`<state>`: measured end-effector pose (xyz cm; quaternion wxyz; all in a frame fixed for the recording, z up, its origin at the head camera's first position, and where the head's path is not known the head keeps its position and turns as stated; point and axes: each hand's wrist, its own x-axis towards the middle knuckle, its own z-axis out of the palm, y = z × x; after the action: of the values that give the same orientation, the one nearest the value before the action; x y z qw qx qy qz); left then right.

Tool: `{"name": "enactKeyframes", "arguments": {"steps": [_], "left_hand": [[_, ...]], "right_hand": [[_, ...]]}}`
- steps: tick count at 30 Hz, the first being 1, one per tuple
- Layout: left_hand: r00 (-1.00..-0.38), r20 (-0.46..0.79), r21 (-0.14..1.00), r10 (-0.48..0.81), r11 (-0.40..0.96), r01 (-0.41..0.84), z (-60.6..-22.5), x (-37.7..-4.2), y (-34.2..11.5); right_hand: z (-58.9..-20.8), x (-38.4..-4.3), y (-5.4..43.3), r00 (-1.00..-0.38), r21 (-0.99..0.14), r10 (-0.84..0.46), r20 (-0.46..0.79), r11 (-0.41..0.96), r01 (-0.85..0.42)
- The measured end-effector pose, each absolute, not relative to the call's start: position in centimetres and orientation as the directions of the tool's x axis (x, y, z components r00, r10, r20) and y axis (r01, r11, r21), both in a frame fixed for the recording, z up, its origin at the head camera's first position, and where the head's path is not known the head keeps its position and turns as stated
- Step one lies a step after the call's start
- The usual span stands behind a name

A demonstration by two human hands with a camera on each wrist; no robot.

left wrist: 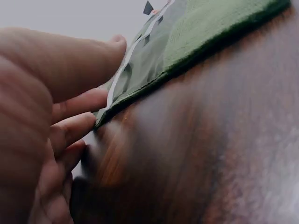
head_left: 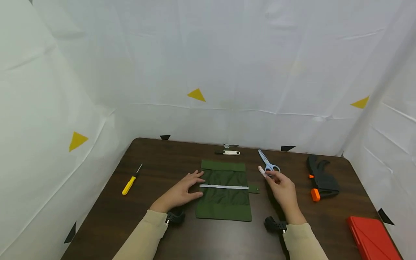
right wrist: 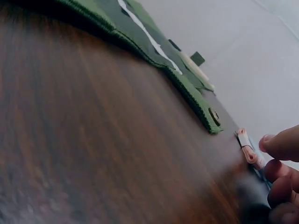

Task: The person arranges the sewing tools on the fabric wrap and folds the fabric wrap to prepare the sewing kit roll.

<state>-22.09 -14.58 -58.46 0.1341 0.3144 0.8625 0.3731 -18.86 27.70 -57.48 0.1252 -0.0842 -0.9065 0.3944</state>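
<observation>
Where white sheeting (head_left: 227, 65) marked with yellow triangles (head_left: 197, 94) backs a dark wood-grain table (head_left: 221, 238), green pocketed cloth (head_left: 224, 212) lies flat near the middle, white strip (head_left: 224, 186) across. Left hand (head_left: 182, 191) relaxed, gripping nothing, fingers at the cloth's left edge. Right hand (head_left: 284, 191) pinches a small pale bundle (head_left: 261, 170), right of the cloth; blue scissors (head_left: 264, 158) close by its fingertips. Yellow screwdriver (head_left: 129, 185) well left; black-and-orange tool (head_left: 325, 183), red case (head_left: 373, 236) far right.

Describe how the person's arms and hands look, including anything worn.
The left hand and right hand are ungloved. The left sleeve and right sleeve are plain beige. The left wrist device and right wrist device are black and rounded.
</observation>
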Motion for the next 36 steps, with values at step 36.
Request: {"name": "enactKeyframes", "arguments": {"steps": [36], "left_hand": [[-0.802,0.063,0.576,0.594,0.634,0.515,-59.0,-21.8,-13.2]], "right_hand": [[-57.7,-19.2,27.3,-0.976,-0.604,0.151,0.155,0.796,0.028]]}}
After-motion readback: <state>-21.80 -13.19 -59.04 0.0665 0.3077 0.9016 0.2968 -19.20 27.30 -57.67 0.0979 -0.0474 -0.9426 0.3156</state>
